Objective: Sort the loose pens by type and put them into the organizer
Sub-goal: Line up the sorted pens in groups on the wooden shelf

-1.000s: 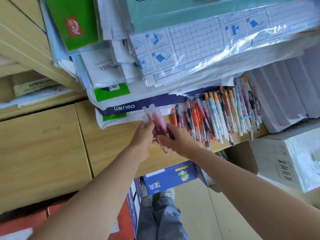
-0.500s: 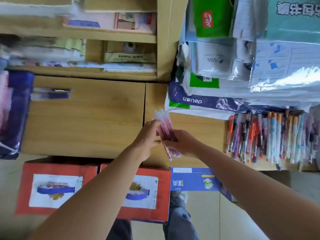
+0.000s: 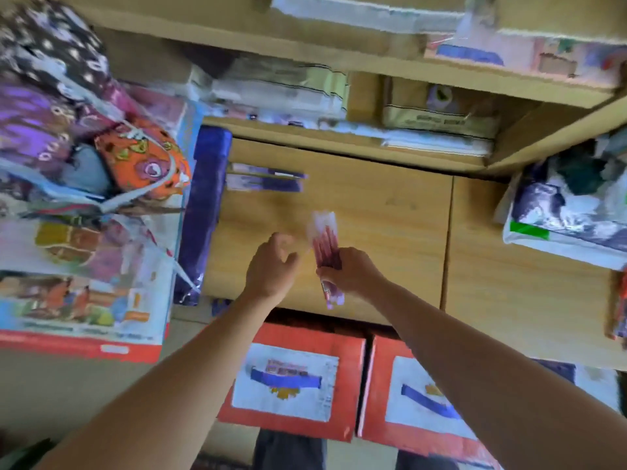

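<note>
Right hand (image 3: pixel 349 271): the grip is closed round a bundle of pink pens (image 3: pixel 325 244), held at its lower part; the pale cap ends are pointed away from the person and the other ends are seen protruding below the fingers; the bundle is held over the wooden desk (image 3: pixel 390 232), near its front edge; whether it touches the surface cannot be told, the view being blurred.

Left hand (image 3: pixel 271 266): the grip is loosely curled and slightly spread; nothing is seen held in it; it is positioned just beside the bundle, to its left, with a narrow gap between.

Two flat purple packs (image 3: pixel 264 178) are laid on the desk further back, well apart from the hands; a long purple packet (image 3: pixel 203 215) is placed along the desk's left edge; a pile of printed bags (image 3: pixel 84 164) is stacked beyond it. Plastic-wrapped packets (image 3: pixel 570 215) are stacked at the right. Paper goods are stored on the shelf (image 3: pixel 339 137) behind. Two red cartons (image 3: pixel 291 378) are set on the floor below the desk.
</note>
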